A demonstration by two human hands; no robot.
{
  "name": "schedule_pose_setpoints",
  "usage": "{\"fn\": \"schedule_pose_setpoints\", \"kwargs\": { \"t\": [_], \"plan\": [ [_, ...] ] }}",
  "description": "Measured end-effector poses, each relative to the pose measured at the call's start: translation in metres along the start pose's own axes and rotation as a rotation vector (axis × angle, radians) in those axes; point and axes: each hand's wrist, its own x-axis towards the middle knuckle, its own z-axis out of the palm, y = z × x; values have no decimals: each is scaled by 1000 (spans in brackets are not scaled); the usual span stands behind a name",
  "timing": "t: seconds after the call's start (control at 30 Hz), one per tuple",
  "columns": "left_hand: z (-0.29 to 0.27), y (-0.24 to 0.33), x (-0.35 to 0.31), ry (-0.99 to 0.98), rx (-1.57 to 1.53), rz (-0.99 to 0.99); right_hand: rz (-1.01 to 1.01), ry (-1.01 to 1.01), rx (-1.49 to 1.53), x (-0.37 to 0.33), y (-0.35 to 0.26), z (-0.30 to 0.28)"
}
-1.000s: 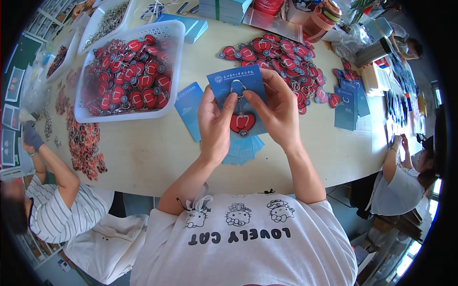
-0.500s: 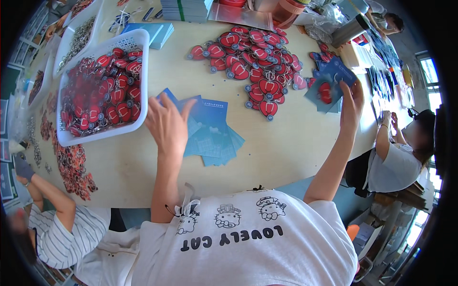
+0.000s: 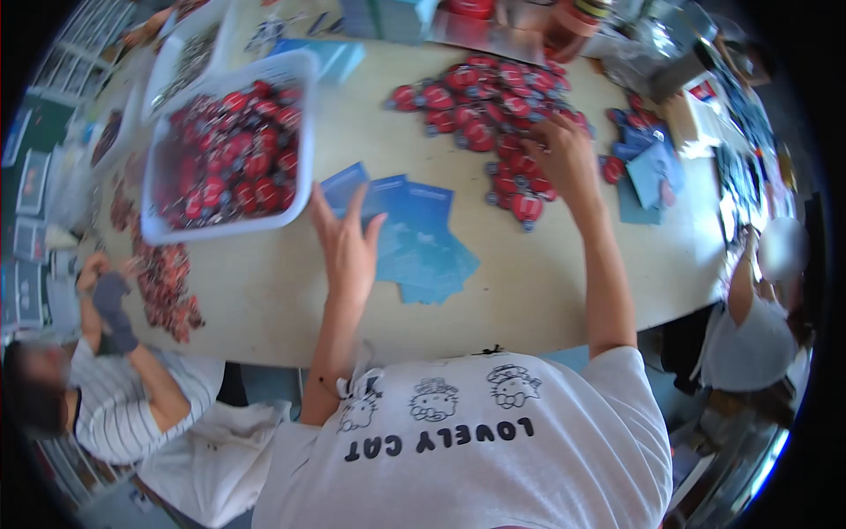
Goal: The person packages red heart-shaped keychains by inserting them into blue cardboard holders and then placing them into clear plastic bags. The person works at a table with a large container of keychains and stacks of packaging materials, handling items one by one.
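My left hand (image 3: 345, 251) is spread over the left edge of a fan of blue printed cards (image 3: 414, 234) on the table, with its fingers apart. My right hand (image 3: 571, 163) is over the right part of a heap of red keychains (image 3: 480, 101), each with a small round blue tag. Its fingers are bent down among them, and blur hides whether they grip one. Right of that hand lies a loose stack of blue cards (image 3: 641, 203), with a few red keychains (image 3: 612, 169) beside it.
A white plastic basket (image 3: 308, 132) full of red keychains stands left of my left hand. Beyond it are a white tray of metal parts (image 3: 189, 66) and more blue cards (image 3: 330, 60). Orange-red pieces (image 3: 167, 282) lie at the left. A dark cylinder (image 3: 683, 72) stands far right. Other people sit at both sides.
My right hand has let go of the card with a red keychain at the right and moved left to the heap. My left hand stays by the fanned cards. The whole view has shifted slightly.
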Motion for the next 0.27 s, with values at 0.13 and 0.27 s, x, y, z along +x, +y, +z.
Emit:
{"fn": "schedule_pose_setpoints", "kwargs": {
  "t": [0.13,0.27],
  "plan": [
    [-10,3,9,-44,-290,-142,114,-73,129,0,2,-4],
    [-12,9,3,13,7,-139,47,44,77,-2,1,-6]
  ]
}}
